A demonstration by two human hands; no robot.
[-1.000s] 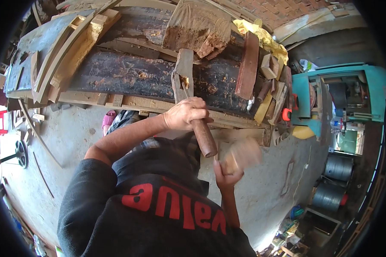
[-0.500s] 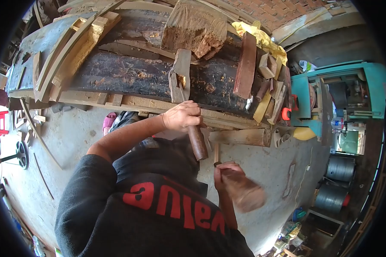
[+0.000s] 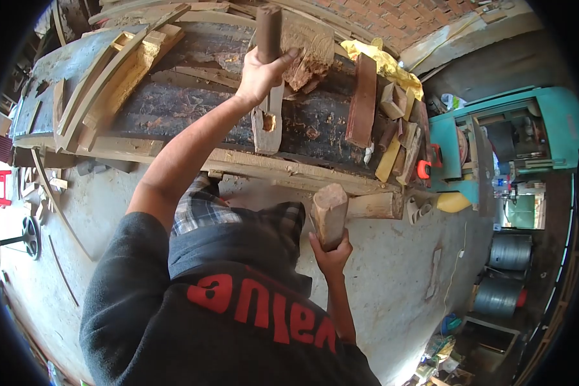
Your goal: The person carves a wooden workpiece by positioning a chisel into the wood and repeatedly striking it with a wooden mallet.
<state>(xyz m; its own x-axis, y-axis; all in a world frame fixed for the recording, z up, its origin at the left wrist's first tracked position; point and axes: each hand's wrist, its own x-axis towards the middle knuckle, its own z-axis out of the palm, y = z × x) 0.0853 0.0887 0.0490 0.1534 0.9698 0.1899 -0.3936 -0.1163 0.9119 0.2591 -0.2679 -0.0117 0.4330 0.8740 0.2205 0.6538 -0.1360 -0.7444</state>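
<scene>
My left hand (image 3: 260,77) is closed around the thick brown handle of a chisel (image 3: 269,32), above the far part of the wood pile; the blade is hidden. Just below that hand lies a pale wood piece (image 3: 267,132) with a chipped notch, resting on a dark, rough log (image 3: 193,112). My right hand (image 3: 331,253), nearer my body, grips a wooden mallet (image 3: 330,209), its blocky head raised and its handle hidden by the fingers. Beyond my left hand stands a large wood block (image 3: 312,48) with a broken, crumbly face.
A reddish board (image 3: 361,100), small offcuts (image 3: 394,101) and a red tape measure (image 3: 424,168) lie to the right on the logs. A short log (image 3: 376,206) is near the front edge. A teal machine (image 3: 553,119) stands at right. Long strips (image 3: 87,83) lean at left.
My left hand has lifted the chisel off the notched piece and moved it away from me, its handle now pointing away. My right hand has raised the mallet, its head swung upward.
</scene>
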